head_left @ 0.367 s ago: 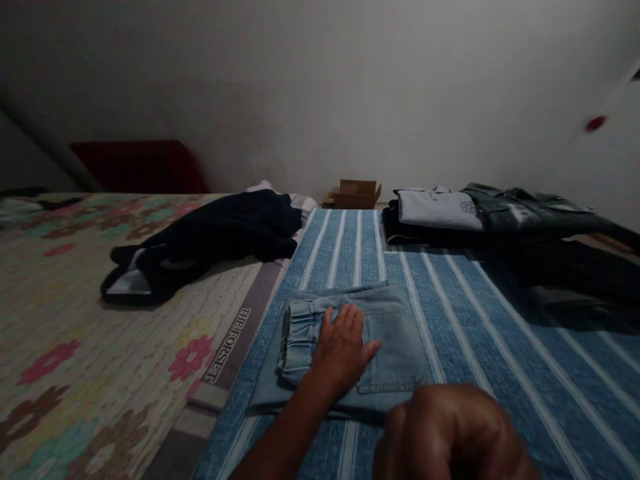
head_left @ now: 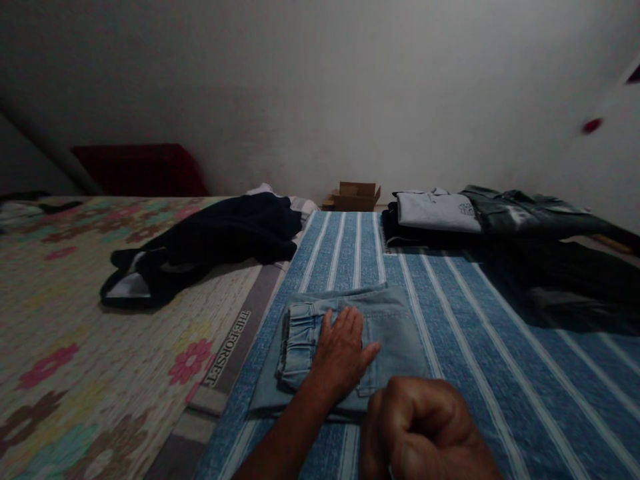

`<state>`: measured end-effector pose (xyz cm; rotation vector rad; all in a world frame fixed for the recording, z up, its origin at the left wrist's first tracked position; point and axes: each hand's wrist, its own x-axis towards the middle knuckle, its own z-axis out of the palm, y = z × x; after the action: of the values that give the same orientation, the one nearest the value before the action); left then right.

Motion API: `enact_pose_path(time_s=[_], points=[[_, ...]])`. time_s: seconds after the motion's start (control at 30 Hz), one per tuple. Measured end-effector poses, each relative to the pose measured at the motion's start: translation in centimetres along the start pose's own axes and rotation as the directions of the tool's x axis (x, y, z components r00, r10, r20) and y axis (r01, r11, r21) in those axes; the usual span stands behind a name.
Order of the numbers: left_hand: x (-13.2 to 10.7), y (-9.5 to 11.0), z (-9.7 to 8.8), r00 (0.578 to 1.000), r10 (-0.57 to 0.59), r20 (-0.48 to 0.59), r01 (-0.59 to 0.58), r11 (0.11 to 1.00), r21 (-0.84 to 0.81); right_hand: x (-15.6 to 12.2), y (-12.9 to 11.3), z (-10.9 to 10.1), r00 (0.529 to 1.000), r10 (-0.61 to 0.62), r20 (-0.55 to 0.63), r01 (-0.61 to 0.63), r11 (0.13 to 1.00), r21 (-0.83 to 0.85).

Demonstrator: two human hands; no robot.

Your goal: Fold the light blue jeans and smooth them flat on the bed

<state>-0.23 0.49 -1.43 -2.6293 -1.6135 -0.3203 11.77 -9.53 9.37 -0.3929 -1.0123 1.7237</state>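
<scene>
A folded pair of light blue jeans with a gathered elastic waistband lies on the striped blue cloth. Flat on top of the jeans rests my left hand, palm down, thumb spread and fingers stretched out, beside the waistband and over part of a pocket. My right hand is raised close to the camera at the lower right, its fingers curled into a fist. It covers the near right corner of the jeans. Whether anything is inside the fist is hidden.
On the left, a dark garment lies across a floral bedspread. At the back right are a folded grey garment, a dark green garment and black clothing. A cardboard box stands by the wall.
My right fist has shifted slightly left, covering more of the jeans' near right corner. My left hand stays in place on the jeans.
</scene>
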Motion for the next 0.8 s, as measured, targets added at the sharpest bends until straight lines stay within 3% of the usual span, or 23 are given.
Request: enact_pose_path(time_s=[0.13,0.3,0.37,0.47,0.53,0.57,0.67,0.8], points=[[0.0,0.0,0.1,1.0,-0.002,-0.015,0.002,1.0,0.013,0.4,1.1,-0.6,0.997,-0.081,-0.018,0.08,0.995,-0.065],[0.0,0.0,0.1,1.0,-0.01,-0.002,0.01,1.0,0.013,1.0,1.8,-1.7,0.993,-0.121,0.015,0.118,0.925,-0.362],[0.1,0.0,0.1,1.0,-0.006,0.004,0.006,1.0,0.015,1.2,2.5,-2.3,0.972,-0.229,0.051,0.216,0.788,-0.576],[0.2,-0.2,0.2,0.999,0.007,0.033,-0.007,1.0,0.005,1.5,4.0,-2.9,0.91,-0.377,0.172,0.323,0.386,-0.864],[0.3,-0.3,0.3,0.998,0.017,0.052,-0.018,1.0,0.002,1.7,5.0,-3.3,0.884,-0.387,0.263,0.344,0.16,-0.925],[0.4,-0.4,0.3,0.998,0.021,0.058,-0.021,1.0,0.003,1.8,5.6,-3.5,0.877,-0.378,0.295,0.352,0.091,-0.931],[0.5,-0.6,0.6,0.998,0.021,0.066,-0.022,1.0,0.013,2.0,6.9,-4.1,0.866,-0.372,0.335,0.359,-0.005,-0.933],[0.7,-0.8,1.1,0.998,0.008,0.056,-0.009,0.999,0.034,2.2,7.8,-5.0,0.826,-0.426,0.37,0.387,-0.048,-0.921]])
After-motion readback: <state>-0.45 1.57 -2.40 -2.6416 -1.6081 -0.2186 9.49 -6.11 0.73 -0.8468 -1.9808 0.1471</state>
